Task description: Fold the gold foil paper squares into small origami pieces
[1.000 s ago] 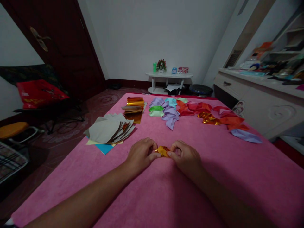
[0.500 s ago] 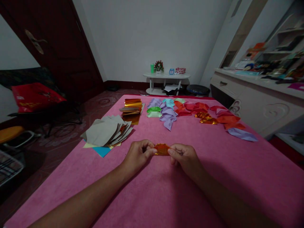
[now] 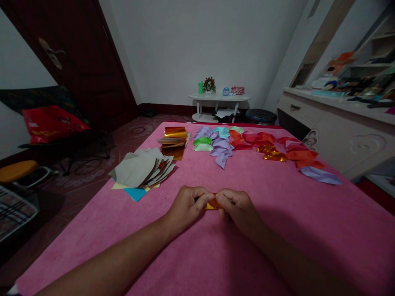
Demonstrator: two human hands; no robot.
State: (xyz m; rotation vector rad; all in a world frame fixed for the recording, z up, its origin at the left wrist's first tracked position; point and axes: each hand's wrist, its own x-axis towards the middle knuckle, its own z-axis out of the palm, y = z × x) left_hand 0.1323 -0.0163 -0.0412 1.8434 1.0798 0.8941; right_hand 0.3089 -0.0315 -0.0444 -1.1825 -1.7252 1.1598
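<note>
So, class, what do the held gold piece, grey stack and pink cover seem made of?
Held gold piece: probably foil-faced paper, shiny, with bright metallic patches. Grey stack: likely matt paper, with thin fanned sheets. Pink cover: perhaps plush fabric, matt and mottled.

Left hand (image 3: 187, 203) and right hand (image 3: 240, 204) nearly meet, thumbs (image 3: 203, 200) uppermost, fingers (image 3: 197, 190) curled in a pinch; both forearms (image 3: 129, 247) (bare) extend behind the hands, spreading apart.

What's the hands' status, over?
Left hand and right hand pinching gold foil piece. Piece partly hidden. Pale paper stack off left, not in the way.
</note>
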